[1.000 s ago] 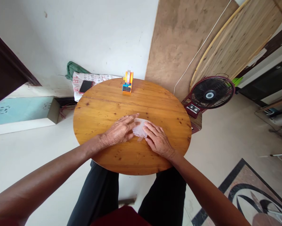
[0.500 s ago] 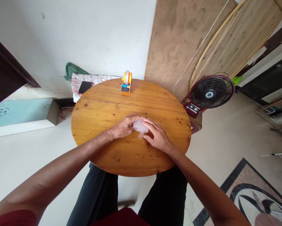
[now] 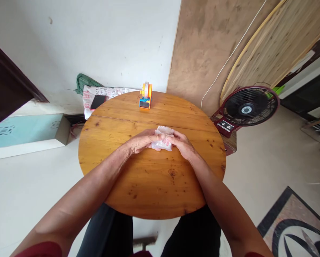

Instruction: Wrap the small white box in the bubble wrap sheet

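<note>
A small white packet [image 3: 163,131] in translucent wrapping, with some red print on it, is held over the middle of the round wooden table [image 3: 149,182]. My left hand [image 3: 143,141] grips its left side, the thumb laid across the front. From the right, my right hand [image 3: 183,143] holds it too, with that thumb pressed on the face near the left thumb and the fingers behind. Both hands are closed on the packet, and their fingertips are partly hidden by it. What the wrapping contains cannot be made out.
An orange and blue tape dispenser [image 3: 146,96] stands at the table's far edge. Left of it, a dark phone [image 3: 98,102] lies on a printed white sack [image 3: 87,93], beside a green bag [image 3: 86,82]. A dark red fan [image 3: 247,109] stands right of the table.
The packet has been turned so that its face with red print shows. My right hand has shifted from over its top to its right side. The view has moved slightly.
</note>
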### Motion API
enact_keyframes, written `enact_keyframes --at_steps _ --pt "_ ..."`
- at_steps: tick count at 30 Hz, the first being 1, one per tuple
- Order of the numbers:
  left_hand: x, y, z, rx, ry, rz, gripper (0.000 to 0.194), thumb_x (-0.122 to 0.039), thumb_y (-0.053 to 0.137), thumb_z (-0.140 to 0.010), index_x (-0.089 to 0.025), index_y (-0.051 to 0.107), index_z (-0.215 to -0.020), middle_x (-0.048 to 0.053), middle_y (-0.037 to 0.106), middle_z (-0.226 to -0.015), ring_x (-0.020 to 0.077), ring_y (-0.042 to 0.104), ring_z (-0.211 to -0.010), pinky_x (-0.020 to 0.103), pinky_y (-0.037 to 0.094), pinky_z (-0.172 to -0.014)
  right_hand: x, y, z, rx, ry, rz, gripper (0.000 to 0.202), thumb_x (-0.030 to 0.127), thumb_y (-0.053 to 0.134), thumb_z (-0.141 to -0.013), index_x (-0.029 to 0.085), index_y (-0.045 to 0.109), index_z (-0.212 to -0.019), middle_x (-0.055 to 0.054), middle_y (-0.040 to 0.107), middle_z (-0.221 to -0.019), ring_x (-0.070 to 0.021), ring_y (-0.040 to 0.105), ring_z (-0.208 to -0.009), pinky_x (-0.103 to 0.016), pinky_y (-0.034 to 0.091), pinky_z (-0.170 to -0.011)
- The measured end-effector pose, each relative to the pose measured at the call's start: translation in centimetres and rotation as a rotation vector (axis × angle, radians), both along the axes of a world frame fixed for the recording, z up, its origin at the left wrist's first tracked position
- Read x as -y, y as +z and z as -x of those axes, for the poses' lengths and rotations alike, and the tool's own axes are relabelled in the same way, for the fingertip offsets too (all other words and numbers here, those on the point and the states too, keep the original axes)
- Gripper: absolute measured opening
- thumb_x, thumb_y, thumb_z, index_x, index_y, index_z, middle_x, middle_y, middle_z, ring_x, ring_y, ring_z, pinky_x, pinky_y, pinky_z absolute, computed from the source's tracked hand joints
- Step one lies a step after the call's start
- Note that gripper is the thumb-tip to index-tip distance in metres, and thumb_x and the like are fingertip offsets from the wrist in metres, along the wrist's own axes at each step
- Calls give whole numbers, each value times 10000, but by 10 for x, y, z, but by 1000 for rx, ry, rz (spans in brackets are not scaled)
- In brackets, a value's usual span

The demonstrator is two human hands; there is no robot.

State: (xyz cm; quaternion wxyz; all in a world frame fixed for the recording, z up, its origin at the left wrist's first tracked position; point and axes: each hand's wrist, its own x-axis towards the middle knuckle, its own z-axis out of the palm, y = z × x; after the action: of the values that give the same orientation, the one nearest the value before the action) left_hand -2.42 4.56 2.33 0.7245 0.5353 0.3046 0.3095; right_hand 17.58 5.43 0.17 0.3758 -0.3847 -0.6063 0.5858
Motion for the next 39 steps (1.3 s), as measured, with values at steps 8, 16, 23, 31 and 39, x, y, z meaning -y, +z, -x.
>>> enact_keyframes --at_steps 8,16,23,31,39 --pt "1 -3 6 -3 -7 29 557 -357 715 -717 -85 609 -1192 167 705 -1020 273 678 -888 313 529 -637 14 3 9 28 -55 -12 441 543 682 -766 215 671 -1061 -9 693 -800 -136 588 -606 -253 461 -496" --pt "0 -10 4 -1 4 25 457 -311 733 -700 -110 626 -1096 108 699 -943 227 681 -806 264 522 -568 16 9 1 71 -156 -177 307 503 630 -812 203 650 -876 -24 706 -897 -168 633 -785 -296 501 -707" --pt "4 -5 1 -77 -8 -8 459 -359 764 -686 -130 609 -1052 86 700 -898 207 681 -775 224 476 -511 17 7 2 131 -205 -239 247 423 650 -804 195 666 -898 -20 699 -897 -179 640 -834 -310 486 -782" --pt "7 -4 1 -87 -19 -15 453 -352 747 -698 -138 600 -1069 67 679 -889 185 666 -742 194 442 -471 18 9 4 160 -289 -323 186 370 665 -798 194 676 -859 -21 696 -835 -162 629 -754 -288 497 -712" --pt "12 -3 0 -96 -49 -50 489 -350 748 -701 -165 608 -1131 45 650 -900 145 604 -742 179 445 -495 22 14 0 182 -384 -430 136 332 652 -816 208 704 -840 -14 722 -825 -169 653 -778 -294 520 -739"
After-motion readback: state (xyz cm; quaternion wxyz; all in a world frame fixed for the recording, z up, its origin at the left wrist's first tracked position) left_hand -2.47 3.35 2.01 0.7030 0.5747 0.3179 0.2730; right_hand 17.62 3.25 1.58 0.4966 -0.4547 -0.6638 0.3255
